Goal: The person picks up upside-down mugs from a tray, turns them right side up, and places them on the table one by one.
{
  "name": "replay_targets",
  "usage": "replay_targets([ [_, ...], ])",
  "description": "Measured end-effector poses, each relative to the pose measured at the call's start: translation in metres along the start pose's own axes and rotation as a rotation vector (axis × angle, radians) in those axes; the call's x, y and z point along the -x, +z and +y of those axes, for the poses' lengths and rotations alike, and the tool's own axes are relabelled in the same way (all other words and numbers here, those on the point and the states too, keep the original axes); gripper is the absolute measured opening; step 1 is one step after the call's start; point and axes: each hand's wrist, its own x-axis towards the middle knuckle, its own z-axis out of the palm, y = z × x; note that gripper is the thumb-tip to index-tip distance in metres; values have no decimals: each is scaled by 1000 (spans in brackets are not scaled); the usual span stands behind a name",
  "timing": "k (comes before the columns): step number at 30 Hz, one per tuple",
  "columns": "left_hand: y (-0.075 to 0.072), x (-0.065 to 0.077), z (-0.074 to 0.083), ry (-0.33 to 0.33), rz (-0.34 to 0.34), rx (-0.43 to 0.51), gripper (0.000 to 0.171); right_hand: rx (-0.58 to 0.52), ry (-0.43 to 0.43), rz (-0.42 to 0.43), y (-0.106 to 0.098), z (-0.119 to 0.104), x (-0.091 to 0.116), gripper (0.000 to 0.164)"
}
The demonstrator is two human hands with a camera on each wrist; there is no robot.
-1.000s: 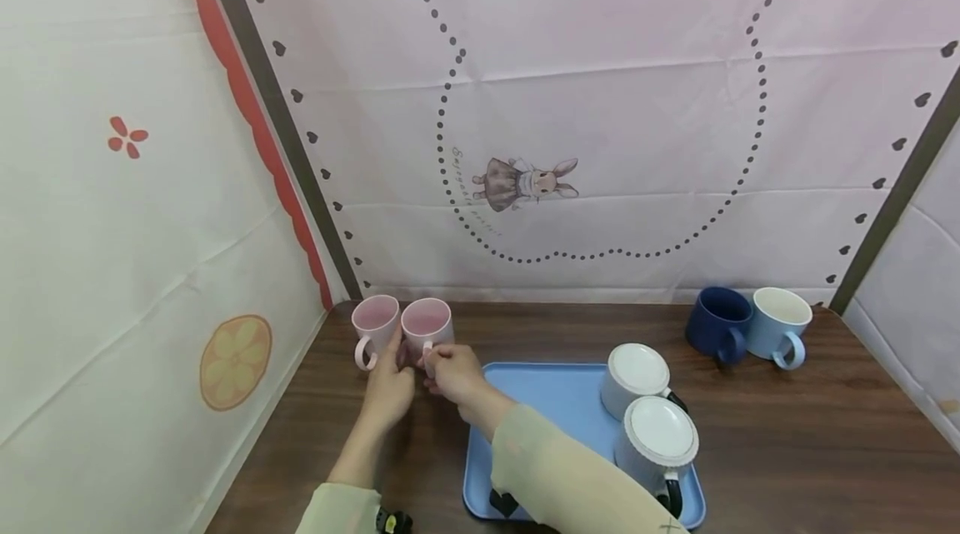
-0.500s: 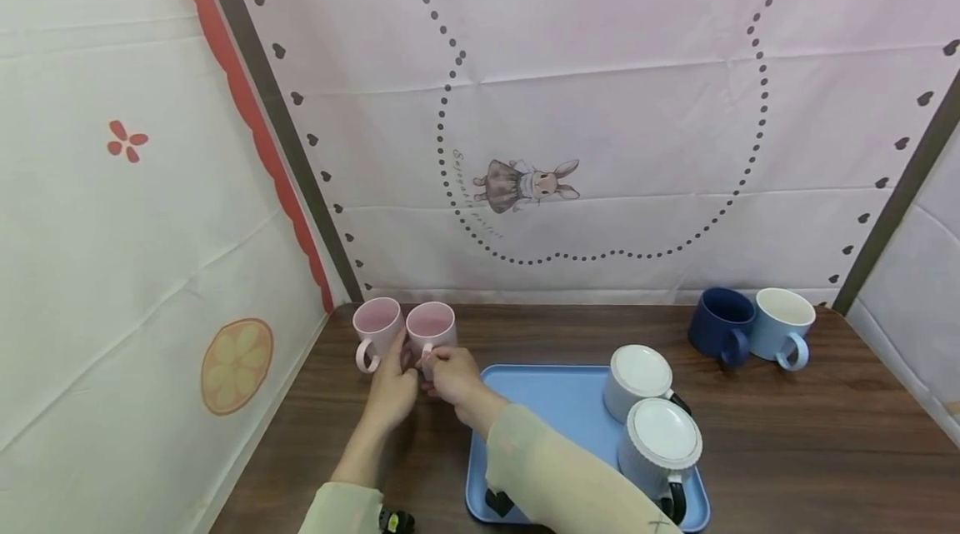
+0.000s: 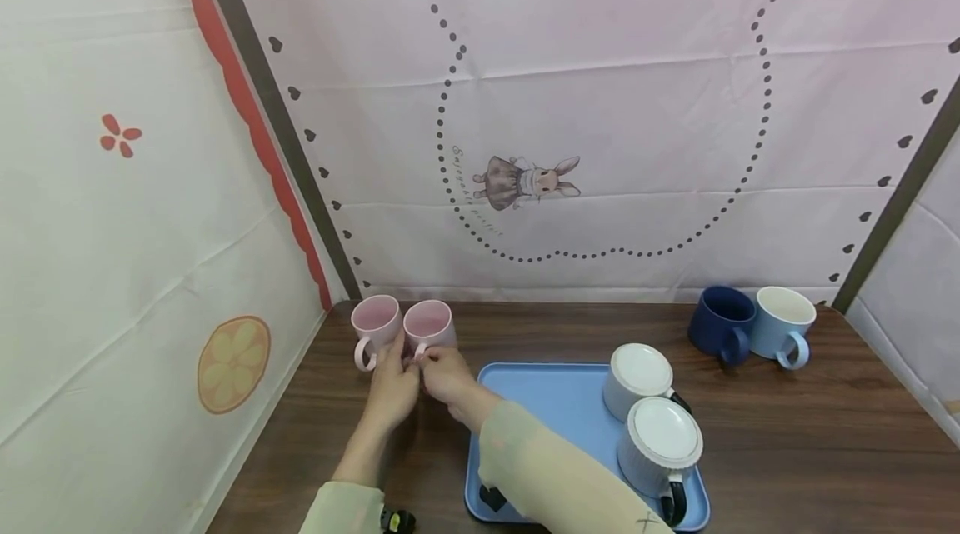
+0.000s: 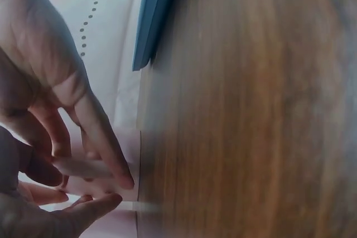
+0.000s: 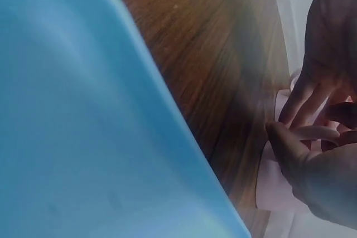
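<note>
Left hand (image 3: 395,395): fingers straight, pointing between left light-pink cylindrical mug (image 3: 377,324) and right light-pink cylindrical mug (image 3: 432,327).
Right hand (image 3: 450,380): pinching right mug's handle (image 3: 422,347).
Pink pair: upright, just beside each other, rear left of dark wood-grain tabletop (image 3: 795,451).
Near pair: rectangular light-blue tray (image 3: 543,392), two black-handled white mugs (image 3: 663,429) upside down on it.

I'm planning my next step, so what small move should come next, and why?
I'd probably ease the right grip off the handle of the pink mug nearer the tray: it looks upright on the table, close beside the other pink mug, so it seems to need no more holding.
</note>
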Motion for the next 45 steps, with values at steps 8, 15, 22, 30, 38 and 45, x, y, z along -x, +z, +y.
replay_targets([
  [8, 0, 2, 11, 2, -4, -17, 67, -211, 13, -112, -1, 8, -5, 33],
  [15, -4, 11, 18, 21, 74, -9, 60, -229, 27, -127, -9, 0, 9, 43],
  [22, -8, 23, 40, 48, 247, -25, 44, -117, -52, -21, -28, -15, 44, 56],
  [30, 4, 46, 83, 148, 183, 103, 33, -61, -94, -54, -81, -27, 99, 53],
  [38, 38, 77, 107, 165, 6, 248, 29, -39, -111, -24, -132, -22, 142, 50],
  [45, 62, 102, 118, 162, -110, 281, 27, 69, -93, 99, -161, -14, 173, 48],
])
